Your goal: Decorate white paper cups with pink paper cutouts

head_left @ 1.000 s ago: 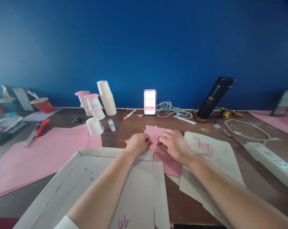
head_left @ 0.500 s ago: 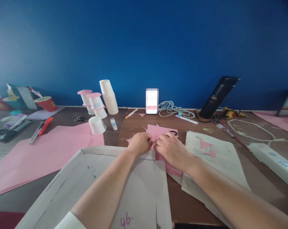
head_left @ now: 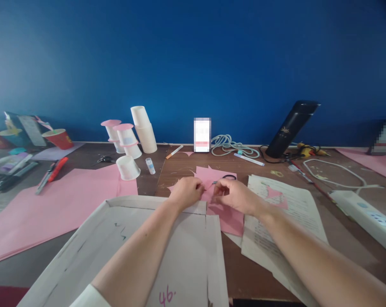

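Observation:
Both my hands are over cut pink paper [head_left: 226, 219] at the middle of the table. My left hand [head_left: 185, 190] is closed, with its thumb and fingers pinched on a piece of pink paper [head_left: 207, 189]. A short gap to the right, my right hand [head_left: 236, 195] curls its fingers toward the thumb; whatever is between them, if anything, is too small to make out. Just behind it, scissors [head_left: 229, 176] with a dark handle lie on the paper. Beneath my left forearm is a white box lid or tray [head_left: 132, 256] marked "46".
White paper cups [head_left: 128, 167], a glue stick [head_left: 150, 166] and pink sheets [head_left: 84, 192] are at left, with a red-handled cutter [head_left: 52, 175]. A lit phone [head_left: 202, 135] stands by the wall. Printed sheets [head_left: 285, 230], a black flask [head_left: 290, 130] and a power strip [head_left: 365, 217] are at right.
My right hand has drawn back to the right, away from my left hand, and its fingers have lifted. The left hand stays nearly in place. The view has shifted slightly.

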The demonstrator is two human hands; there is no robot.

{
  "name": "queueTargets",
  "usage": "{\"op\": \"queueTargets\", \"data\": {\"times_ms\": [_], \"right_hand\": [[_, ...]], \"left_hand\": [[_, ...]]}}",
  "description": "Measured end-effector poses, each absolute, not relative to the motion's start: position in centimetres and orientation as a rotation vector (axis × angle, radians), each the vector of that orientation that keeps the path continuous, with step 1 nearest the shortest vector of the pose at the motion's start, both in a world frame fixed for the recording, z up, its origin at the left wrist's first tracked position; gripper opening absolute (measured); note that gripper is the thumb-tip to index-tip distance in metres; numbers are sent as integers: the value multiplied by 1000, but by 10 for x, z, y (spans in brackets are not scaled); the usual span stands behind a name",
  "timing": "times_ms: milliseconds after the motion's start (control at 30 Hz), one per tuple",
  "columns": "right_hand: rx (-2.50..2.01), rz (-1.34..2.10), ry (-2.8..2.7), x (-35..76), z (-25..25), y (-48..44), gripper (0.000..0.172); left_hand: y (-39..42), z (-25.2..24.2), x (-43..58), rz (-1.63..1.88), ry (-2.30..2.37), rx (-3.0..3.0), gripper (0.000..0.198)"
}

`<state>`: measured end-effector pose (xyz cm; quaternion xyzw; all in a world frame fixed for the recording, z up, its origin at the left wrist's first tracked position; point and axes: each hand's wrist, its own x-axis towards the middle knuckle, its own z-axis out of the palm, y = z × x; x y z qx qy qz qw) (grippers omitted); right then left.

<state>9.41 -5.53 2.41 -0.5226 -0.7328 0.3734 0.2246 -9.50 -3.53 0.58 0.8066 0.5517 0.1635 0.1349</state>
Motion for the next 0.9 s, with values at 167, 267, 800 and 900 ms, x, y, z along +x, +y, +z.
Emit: {"op": "queueTargets", "data": {"times_ms": [167,267,800,900], "right_hand": [[-1340,1345,-1784,95,21,-52,17],[-1283,1472,-1698,94,19,-52,12],[-1439,1399,-1727,91,22,-54,26],[-1425,1332,-1803,91,22,-54,27]], "left_hand": [[-34,3,-94,483,1593,2349,29],[-33,2,-95,493,1588,2352,28],[-35,6,-96,500,1563,2343,27],[-35,6,-96,495,1569,2330,27]]}}
